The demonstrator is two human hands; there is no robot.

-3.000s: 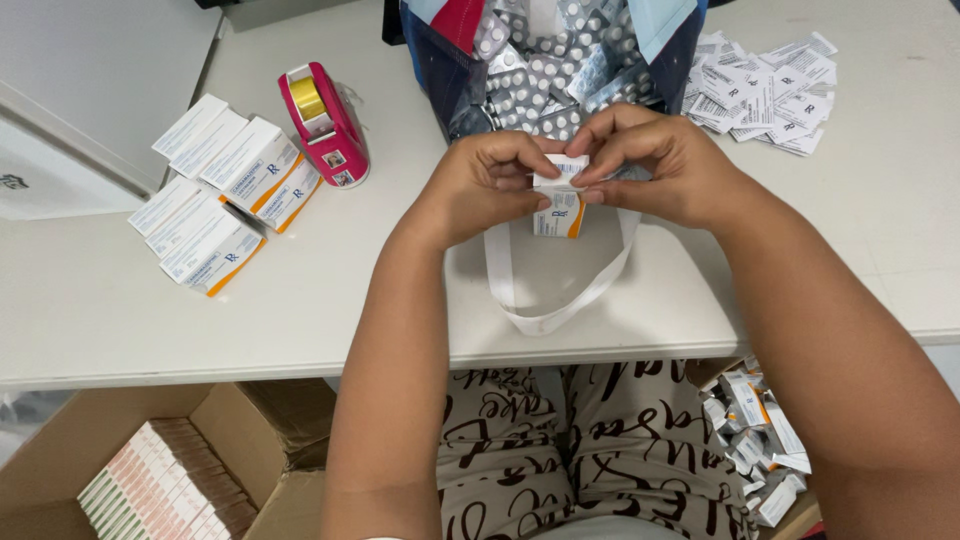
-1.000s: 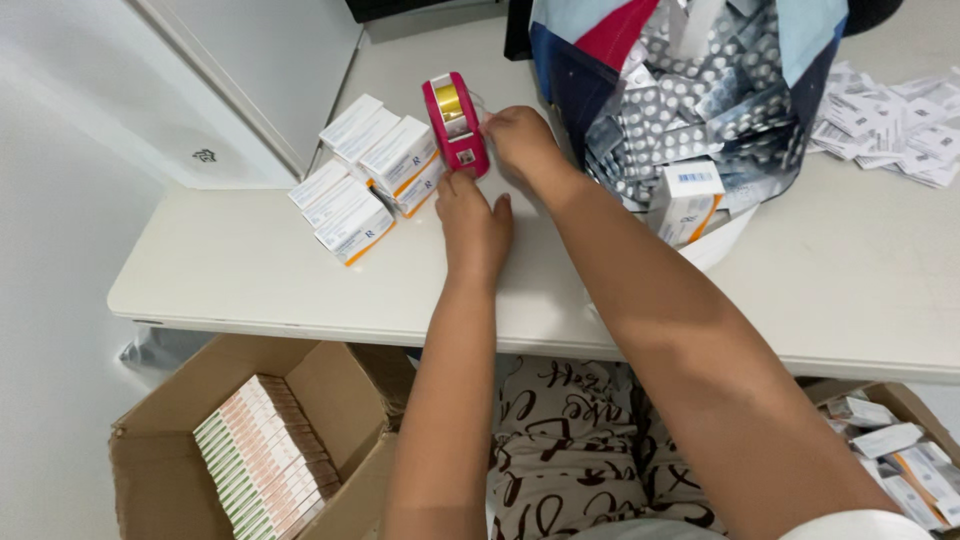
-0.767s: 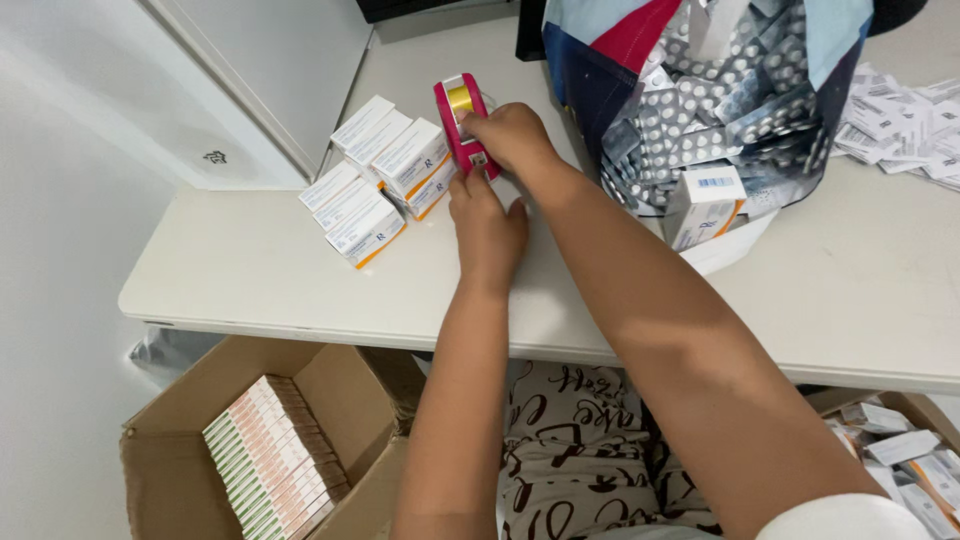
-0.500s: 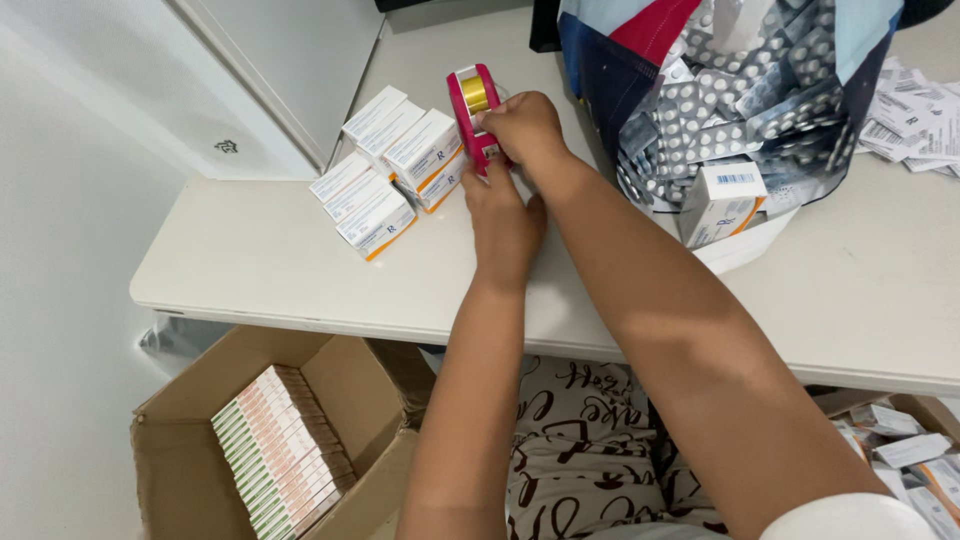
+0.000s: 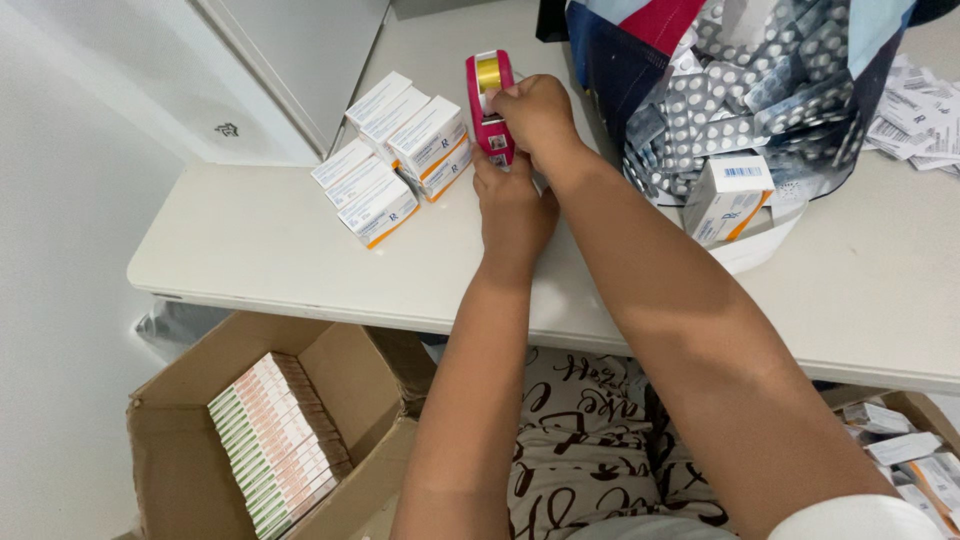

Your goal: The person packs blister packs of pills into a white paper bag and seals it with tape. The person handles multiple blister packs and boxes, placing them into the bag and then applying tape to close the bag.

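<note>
Right hand [image 5: 538, 118] grip on tape dispenser [image 5: 491, 105]; boxes [image 5: 395, 155] beside, bag [image 5: 740, 90] near.

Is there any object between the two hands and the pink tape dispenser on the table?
No, nothing visible is between them. The right hand rests on the pink tape dispenser, and the left hand touches its near end. The small white boxes lie to the side, apart from it.

Small boxes [image 5: 395, 150] crowd the tape dispenser [image 5: 490, 105] on the left, a blister-pack bag [image 5: 740, 100] on the right; the near table [image 5: 280, 270] lies bare.
</note>
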